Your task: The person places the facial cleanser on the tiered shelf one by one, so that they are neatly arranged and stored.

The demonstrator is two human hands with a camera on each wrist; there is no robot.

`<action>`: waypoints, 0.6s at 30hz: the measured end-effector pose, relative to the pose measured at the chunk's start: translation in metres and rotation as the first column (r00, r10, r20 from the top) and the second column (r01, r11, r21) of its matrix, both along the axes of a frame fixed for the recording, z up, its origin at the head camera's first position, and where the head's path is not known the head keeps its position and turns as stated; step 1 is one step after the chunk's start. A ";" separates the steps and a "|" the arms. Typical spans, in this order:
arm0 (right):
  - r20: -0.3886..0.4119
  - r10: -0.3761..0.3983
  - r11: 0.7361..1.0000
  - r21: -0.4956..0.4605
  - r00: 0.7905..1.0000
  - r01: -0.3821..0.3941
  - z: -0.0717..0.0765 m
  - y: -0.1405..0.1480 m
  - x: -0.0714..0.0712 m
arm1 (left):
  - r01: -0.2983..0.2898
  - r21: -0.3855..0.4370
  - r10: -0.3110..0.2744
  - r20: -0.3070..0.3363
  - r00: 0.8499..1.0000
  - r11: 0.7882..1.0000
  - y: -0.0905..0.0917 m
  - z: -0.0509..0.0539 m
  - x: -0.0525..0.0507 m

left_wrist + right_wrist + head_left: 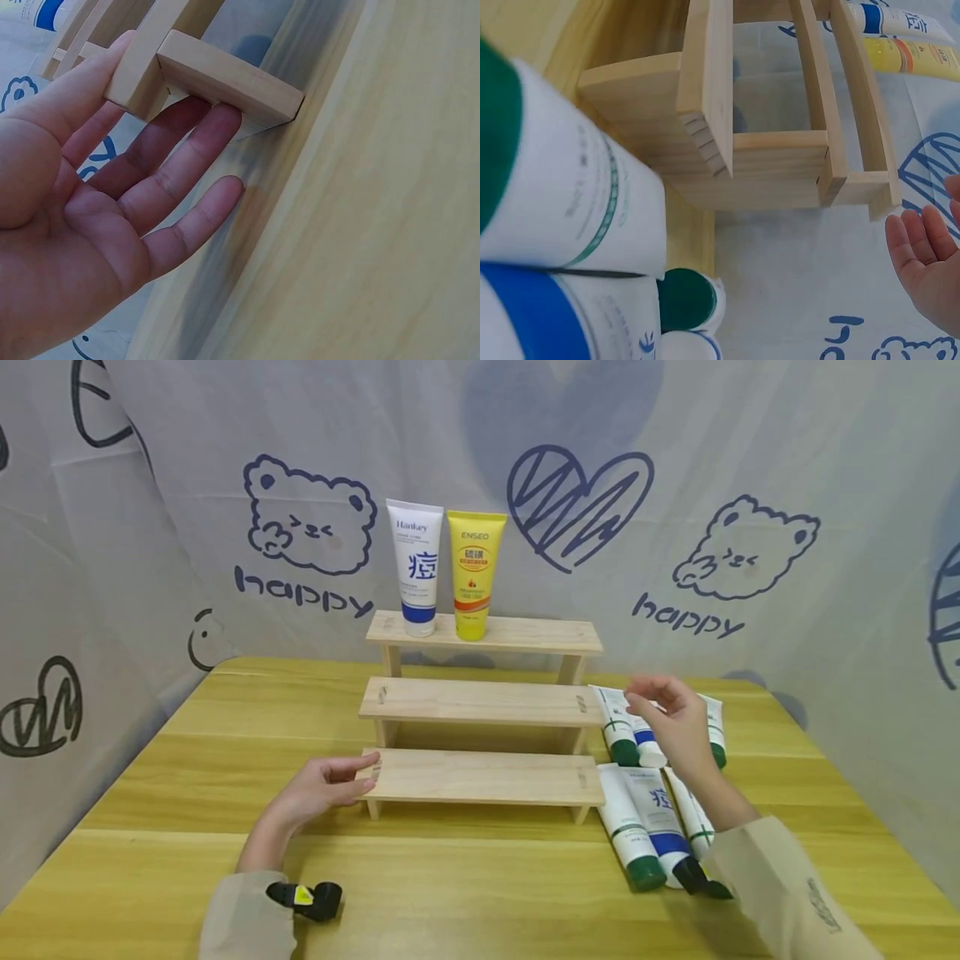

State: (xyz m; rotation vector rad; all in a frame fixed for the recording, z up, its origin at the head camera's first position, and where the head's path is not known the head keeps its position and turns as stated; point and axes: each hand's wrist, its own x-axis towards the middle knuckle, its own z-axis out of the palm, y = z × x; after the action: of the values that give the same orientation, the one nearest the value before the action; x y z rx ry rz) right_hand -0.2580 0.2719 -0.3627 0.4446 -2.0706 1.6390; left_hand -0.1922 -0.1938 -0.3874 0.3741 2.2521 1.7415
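A three-step wooden stand [480,777] is on the table. My left hand [318,789] grips the left end of its lowest step, thumb at the front edge. In the left wrist view, other fingers [184,161] touch the leg below that board. On the top step, a white-and-blue tube [417,568] and a yellow tube [476,572] stand upright on their caps. My right hand [678,722] hovers above the tubes right of the stand, fingers loosely bent and holding nothing; the right wrist view has part of this hand [930,255] at its edge.
Several tubes lie in two rows right of the stand, among them a green-capped white tube [630,831] and a blue-banded white tube [656,814]. A printed cloth [480,427] hangs behind the wooden table [450,893]. Black wrist devices [318,900] sit at both sleeves.
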 end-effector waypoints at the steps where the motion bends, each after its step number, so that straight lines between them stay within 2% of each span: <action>1: 0.000 -0.014 1.000 0.013 1.000 0.014 -0.010 0.009 -0.007 | 0.000 -0.002 0.000 -0.001 1.000 1.000 0.000 0.000 0.000; 2: -0.007 -0.037 0.999 0.036 0.999 0.037 -0.021 0.017 -0.014 | -0.001 -0.003 0.001 -0.002 1.000 1.000 0.000 0.000 0.000; 6: -0.012 -0.059 0.997 0.040 0.998 0.059 -0.037 0.032 -0.016 | -0.003 -0.002 0.003 -0.004 1.000 1.000 0.000 0.000 0.000; 7: -0.022 -0.094 0.993 0.067 0.995 0.095 -0.047 0.038 -0.022 | -0.004 -0.001 0.004 -0.003 1.000 1.000 0.000 0.000 0.000; 12: 0.009 -0.141 0.988 0.066 0.990 0.140 -0.046 0.044 -0.006 | -0.005 -0.001 0.005 -0.002 1.000 1.000 0.000 0.000 0.000; 18: 0.074 -0.231 0.967 0.130 0.970 0.220 -0.044 0.055 0.015 | -0.005 -0.002 0.005 -0.006 1.000 1.000 0.000 0.000 0.000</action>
State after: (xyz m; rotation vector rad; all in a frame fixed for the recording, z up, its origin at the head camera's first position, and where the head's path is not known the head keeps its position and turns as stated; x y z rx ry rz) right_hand -0.2431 0.3267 -0.4072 0.1687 -2.2034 1.4286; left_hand -0.1921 -0.1934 -0.3877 0.3742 2.2604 1.7420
